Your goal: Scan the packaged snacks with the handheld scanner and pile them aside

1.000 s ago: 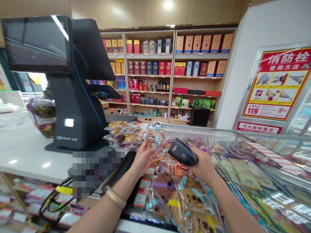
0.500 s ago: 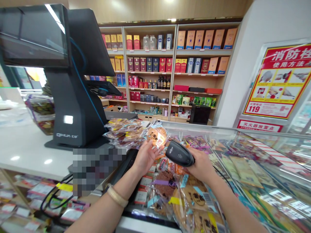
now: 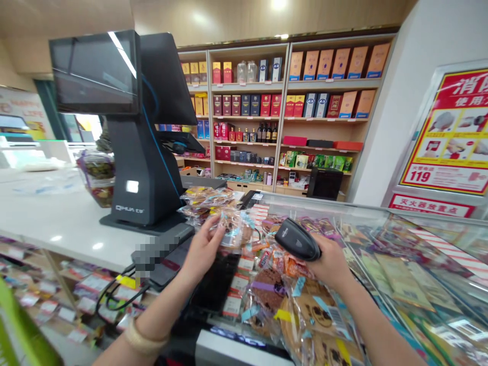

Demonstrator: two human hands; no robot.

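My left hand holds the edge of a clear-wrapped cookie packet, thumb and fingers pinched at its left side. The packet is beside a pile of wrapped cookies at the foot of the black register. In my right hand is a black barcode scanner, its head pointing left toward the packet. Below the scanner, more wrapped cookies and orange-wrapped snacks lie on the glass case.
A black register stands on the white counter at the left. A glass display case spans the right. Cables hang by the counter edge; stocked shelves stand behind.
My left hand has moved left with the cookie packet, away from the scanner and toward the pile. The packet's face is now tilted. The camera view has shifted left.
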